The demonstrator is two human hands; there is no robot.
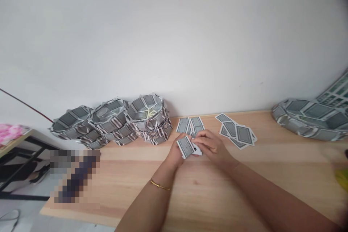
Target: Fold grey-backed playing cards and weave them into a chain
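Note:
My left hand [174,154], with a gold bangle on its wrist, is closed on a grey-patterned playing card [185,146] held back side up. Touching its right side is a second playing card [197,149], showing a white face with black pips. My right hand [213,147] pinches at the edges of these cards; its fingertips partly cover them. Just beyond my hands lie loose cards [196,123], back side up. To the right is a spread of several cards [236,131].
Bowl-like pieces made of folded cards stand stacked at the left: one [149,116], another [108,121], a third [72,123]. A wide card ring [307,117] sits at the right. The wooden table [130,174] meets a white wall [174,43]. A blurred-out patch covers the left corner.

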